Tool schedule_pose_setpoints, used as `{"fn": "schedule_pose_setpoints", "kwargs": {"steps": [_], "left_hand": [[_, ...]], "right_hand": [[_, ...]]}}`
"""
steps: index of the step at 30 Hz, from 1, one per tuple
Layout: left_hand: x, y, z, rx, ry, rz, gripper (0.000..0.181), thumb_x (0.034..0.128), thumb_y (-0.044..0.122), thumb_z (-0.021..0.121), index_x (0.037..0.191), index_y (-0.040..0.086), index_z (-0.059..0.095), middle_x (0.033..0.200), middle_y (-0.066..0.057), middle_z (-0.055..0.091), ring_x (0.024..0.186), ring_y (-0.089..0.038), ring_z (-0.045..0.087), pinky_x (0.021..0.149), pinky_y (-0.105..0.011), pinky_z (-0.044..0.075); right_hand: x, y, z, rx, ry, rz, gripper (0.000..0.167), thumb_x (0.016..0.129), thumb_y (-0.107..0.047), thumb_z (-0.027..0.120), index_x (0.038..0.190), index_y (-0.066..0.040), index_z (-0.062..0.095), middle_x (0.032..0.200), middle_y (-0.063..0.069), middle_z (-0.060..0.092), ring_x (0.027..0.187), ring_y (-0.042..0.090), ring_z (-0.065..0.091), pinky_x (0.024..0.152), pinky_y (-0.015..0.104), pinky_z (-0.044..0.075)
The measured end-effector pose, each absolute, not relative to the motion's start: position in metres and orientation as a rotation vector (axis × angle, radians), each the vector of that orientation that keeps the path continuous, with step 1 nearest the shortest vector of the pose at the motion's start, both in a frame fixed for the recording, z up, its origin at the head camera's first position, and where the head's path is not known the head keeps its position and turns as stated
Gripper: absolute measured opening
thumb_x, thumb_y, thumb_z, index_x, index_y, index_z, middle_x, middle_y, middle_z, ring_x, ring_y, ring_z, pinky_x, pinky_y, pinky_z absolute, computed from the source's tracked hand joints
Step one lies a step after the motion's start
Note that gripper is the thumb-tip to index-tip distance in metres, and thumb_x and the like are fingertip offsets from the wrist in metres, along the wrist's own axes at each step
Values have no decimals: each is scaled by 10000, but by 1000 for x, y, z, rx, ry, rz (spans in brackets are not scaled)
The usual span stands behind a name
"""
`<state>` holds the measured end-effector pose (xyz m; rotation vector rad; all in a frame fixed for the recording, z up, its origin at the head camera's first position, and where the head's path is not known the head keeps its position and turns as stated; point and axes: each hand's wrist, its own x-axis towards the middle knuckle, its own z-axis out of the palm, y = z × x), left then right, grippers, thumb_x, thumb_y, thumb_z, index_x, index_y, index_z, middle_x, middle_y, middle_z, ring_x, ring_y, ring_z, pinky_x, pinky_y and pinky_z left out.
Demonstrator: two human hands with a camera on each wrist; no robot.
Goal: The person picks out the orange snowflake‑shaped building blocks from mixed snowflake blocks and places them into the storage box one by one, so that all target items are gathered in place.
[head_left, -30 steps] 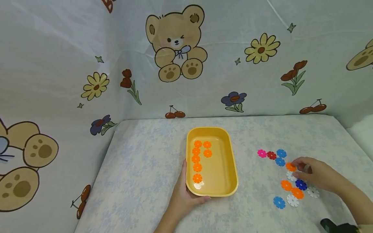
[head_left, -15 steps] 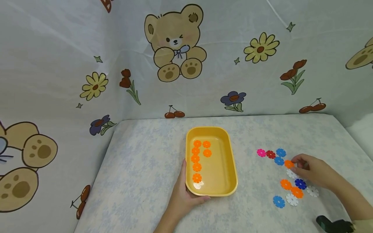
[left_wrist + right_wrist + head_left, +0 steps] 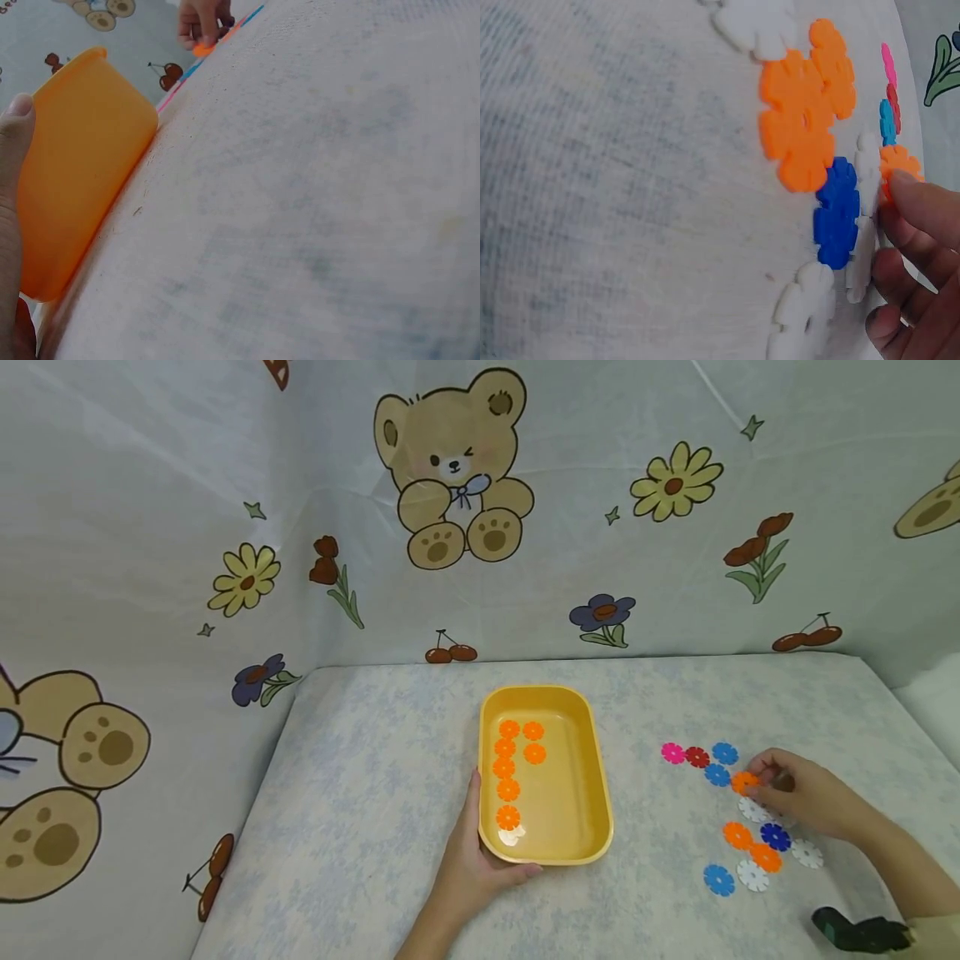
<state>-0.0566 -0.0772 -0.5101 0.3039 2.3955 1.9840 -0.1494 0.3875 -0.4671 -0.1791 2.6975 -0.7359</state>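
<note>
My left hand (image 3: 471, 877) grips the near left corner of a yellow tray (image 3: 573, 760), thumb along its front edge; the left wrist view shows the tray's outer side (image 3: 82, 165). Inside the tray, several orange flower discs (image 3: 508, 790) form a column at the left, with two more beside its top. At the right, my right hand (image 3: 813, 797) pinches an orange disc (image 3: 745, 782) between thumb and fingers. That disc (image 3: 900, 163) looks tilted in the right wrist view. Just below the fingers lie white discs (image 3: 752, 810), partly hidden.
Pink (image 3: 672, 753), red (image 3: 697, 757) and light blue discs (image 3: 717, 775) lie left of my right hand. Nearer the front are two orange discs (image 3: 737, 836), a dark blue one (image 3: 775, 837), white ones (image 3: 807, 854) and a light blue one (image 3: 719, 881). A patterned cloth hangs behind the table.
The right hand has closed its fingertips on the orange disc, which has shifted slightly left and tilted up. The left hand and the tray have stayed in place.
</note>
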Motion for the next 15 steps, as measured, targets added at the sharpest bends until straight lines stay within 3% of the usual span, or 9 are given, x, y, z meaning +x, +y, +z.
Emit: {"fn": "schedule_pose_setpoints", "kwargs": {"steps": [8,15], "left_hand": [[-57,-78,-512,310,2387,1988,1346,675,316,932,1594,352,-52,1675,19,158,1476,-205,343,1164,-194,306],[-56,-78,-513,304,2390,1985,1339,675,324,930,1594,348,-45,1674,14,161,1472,-206,351,1165,-206,315]], "right_hand": [[-162,374,-446,-293,2709,-800,301,943,-179,682,1211,-57,617,996,60,637,717,112,542,608,205,507],[-187,311,-415,-438,2613,-934,271,950,-168,674,1211,-99,651,1009,71,657,710,236,579,607,234,529]]}}
